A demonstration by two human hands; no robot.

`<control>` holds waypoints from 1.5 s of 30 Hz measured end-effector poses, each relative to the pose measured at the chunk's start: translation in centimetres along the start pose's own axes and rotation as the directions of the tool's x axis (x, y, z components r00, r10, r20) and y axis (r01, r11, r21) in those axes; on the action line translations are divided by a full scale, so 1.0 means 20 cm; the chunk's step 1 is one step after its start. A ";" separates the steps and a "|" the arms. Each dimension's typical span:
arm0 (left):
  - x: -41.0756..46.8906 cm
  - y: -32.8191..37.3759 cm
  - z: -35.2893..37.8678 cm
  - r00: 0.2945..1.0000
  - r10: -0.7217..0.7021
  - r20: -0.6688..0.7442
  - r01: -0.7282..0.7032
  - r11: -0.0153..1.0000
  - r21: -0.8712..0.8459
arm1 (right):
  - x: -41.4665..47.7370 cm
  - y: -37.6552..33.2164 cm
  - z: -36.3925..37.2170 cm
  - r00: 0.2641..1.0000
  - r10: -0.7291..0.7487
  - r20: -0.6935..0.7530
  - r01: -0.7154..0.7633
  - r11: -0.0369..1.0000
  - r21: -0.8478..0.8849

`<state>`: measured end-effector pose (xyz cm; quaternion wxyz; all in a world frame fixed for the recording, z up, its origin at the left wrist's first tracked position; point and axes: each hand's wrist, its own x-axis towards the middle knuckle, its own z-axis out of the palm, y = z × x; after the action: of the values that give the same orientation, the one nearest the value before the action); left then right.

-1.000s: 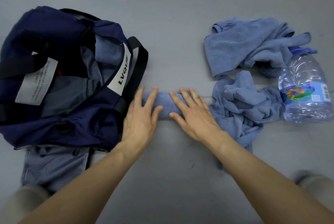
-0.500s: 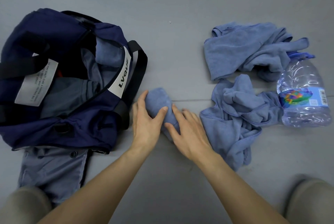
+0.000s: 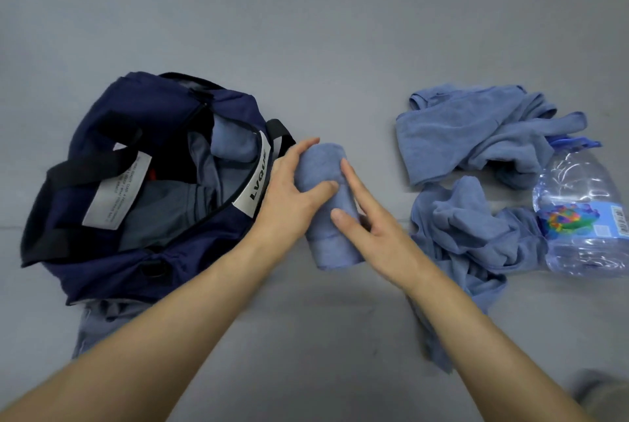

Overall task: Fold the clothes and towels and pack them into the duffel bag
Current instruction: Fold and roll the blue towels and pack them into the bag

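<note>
A rolled blue towel (image 3: 323, 166) is lifted just right of the open navy duffel bag (image 3: 112, 115). My left hand (image 3: 292, 190) grips the roll from the left, thumb across its front and fingers behind it. My right hand (image 3: 371, 217) touches the roll's right side with straight fingers. Inside the bag lie a blue rolled towel (image 3: 231, 139) and grey folded clothes (image 3: 163, 214). Two crumpled blue towels lie on the floor to the right: one farther away (image 3: 476, 135), one nearer (image 3: 469, 227).
A clear plastic water bottle (image 3: 585, 217) lies on its side at the far right against the towels. A grey garment (image 3: 102, 323) sticks out from under the bag's near edge. The floor is plain grey.
The rolled towel lay flat under both palms a second ago; it has turned end-on and risen toward the bag, with my left hand now wrapped around it.
</note>
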<state>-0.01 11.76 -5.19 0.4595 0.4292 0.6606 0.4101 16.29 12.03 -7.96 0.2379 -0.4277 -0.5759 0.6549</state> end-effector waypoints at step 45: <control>0.31 -0.41 -0.77 0.971 -0.194 0.140 0.164 0.966 0.201 | 0.62 -0.39 0.56 0.990 -0.077 -0.114 -0.025 0.718 -0.695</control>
<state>-17.61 12.97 -10.69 0.5034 0.4403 0.6937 0.2672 -0.97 17.57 -4.41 0.1077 -0.5208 -0.7679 0.3572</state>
